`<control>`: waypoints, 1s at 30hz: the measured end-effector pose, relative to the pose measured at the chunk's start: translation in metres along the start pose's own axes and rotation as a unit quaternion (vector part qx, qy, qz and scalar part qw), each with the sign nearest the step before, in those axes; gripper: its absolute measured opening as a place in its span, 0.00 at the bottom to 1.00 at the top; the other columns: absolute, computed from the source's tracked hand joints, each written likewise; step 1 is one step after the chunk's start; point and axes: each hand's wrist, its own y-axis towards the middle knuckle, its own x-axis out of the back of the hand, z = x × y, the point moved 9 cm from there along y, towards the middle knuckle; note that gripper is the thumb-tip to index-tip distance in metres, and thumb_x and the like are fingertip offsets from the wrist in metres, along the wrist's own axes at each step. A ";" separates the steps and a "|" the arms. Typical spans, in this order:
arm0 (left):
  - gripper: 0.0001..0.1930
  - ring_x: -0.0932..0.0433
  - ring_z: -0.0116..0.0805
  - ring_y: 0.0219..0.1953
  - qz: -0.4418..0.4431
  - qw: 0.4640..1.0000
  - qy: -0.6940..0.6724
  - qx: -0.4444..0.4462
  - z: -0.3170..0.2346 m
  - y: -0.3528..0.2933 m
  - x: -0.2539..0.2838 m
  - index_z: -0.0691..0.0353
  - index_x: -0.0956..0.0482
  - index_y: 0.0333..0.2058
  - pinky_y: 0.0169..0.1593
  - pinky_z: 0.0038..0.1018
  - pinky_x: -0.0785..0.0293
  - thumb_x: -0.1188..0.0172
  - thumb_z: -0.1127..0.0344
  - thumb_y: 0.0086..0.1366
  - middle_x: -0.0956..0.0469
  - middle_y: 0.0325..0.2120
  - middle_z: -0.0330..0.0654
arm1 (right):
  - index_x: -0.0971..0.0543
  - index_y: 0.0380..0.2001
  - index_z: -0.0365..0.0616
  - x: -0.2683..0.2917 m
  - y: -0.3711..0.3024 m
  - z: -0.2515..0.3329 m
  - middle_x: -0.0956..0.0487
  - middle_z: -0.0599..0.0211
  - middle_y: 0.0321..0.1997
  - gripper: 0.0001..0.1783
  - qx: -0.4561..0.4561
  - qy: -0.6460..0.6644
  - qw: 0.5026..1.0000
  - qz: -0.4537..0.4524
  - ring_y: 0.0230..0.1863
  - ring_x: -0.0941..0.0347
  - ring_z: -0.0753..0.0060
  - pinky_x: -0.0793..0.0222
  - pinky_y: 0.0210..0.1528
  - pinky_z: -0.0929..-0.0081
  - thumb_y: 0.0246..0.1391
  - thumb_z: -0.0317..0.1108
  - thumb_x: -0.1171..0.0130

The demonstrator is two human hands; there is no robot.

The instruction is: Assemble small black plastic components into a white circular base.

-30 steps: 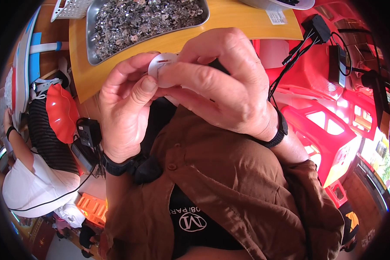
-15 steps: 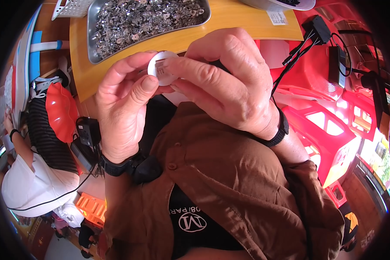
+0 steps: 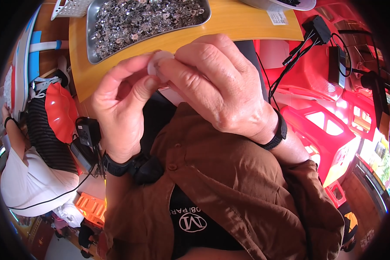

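Observation:
Close in front of my chest I hold a small round whitish plastic disc [image 3: 152, 66] between both hands. My left hand [image 3: 120, 106] pinches its left edge between thumb and forefinger. Over its right side my right hand [image 3: 223, 86] is closed, its fingertips on the disc and covering most of its face. Just beyond my hands a metal tray [image 3: 91, 45] full of small shiny metal parts [image 3: 147, 21] stands on the yellow table [image 3: 234, 21].
A white perforated basket [image 3: 69, 8] is at the far left, a white bowl [image 3: 307, 5] at the far right. Red plastic crates [image 3: 320, 134] and a black box with cables [image 3: 317, 29] are on the right. At left, a person in white [image 3: 39, 182] sits near an orange-red stool [image 3: 60, 112].
My right hand has turned and come down slightly left, its fingers now covering more of the disc. The disc's face is less visible. My left hand keeps its pinch.

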 end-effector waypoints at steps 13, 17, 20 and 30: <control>0.15 0.24 0.36 0.41 0.023 0.996 -0.056 0.073 0.011 0.002 -0.007 0.67 0.29 0.46 0.42 0.33 0.23 0.44 0.72 0.60 0.25 0.40 0.47 | 0.23 0.36 0.36 0.002 -0.017 -0.057 0.23 0.66 0.33 0.13 -0.331 0.246 0.911 -0.009 0.31 0.25 0.79 0.28 0.34 0.84 0.44 0.26 0.36; 0.15 0.24 0.34 0.40 0.051 0.994 -0.040 0.088 0.010 0.001 -0.011 0.69 0.29 0.47 0.42 0.31 0.24 0.46 0.70 0.62 0.24 0.40 0.47 | 0.23 0.35 0.36 -0.001 -0.011 -0.052 0.22 0.67 0.33 0.11 -0.308 0.230 0.922 0.039 0.33 0.25 0.81 0.28 0.35 0.85 0.45 0.26 0.36; 0.15 0.24 0.32 0.39 0.059 0.994 -0.023 0.085 0.009 0.002 -0.015 0.70 0.28 0.46 0.42 0.29 0.24 0.46 0.70 0.62 0.24 0.39 0.47 | 0.23 0.33 0.36 -0.005 -0.012 -0.052 0.22 0.68 0.33 0.09 -0.322 0.261 0.909 0.049 0.33 0.24 0.81 0.28 0.35 0.86 0.46 0.24 0.38; 0.13 0.26 0.30 0.42 0.068 0.995 0.062 0.030 -0.002 0.003 -0.019 0.70 0.26 0.43 0.45 0.24 0.28 0.43 0.74 0.59 0.26 0.42 0.44 | 0.23 0.26 0.35 -0.017 -0.032 -0.062 0.22 0.66 0.25 0.05 -0.449 0.451 0.770 -0.038 0.24 0.23 0.79 0.27 0.26 0.84 0.43 0.23 0.39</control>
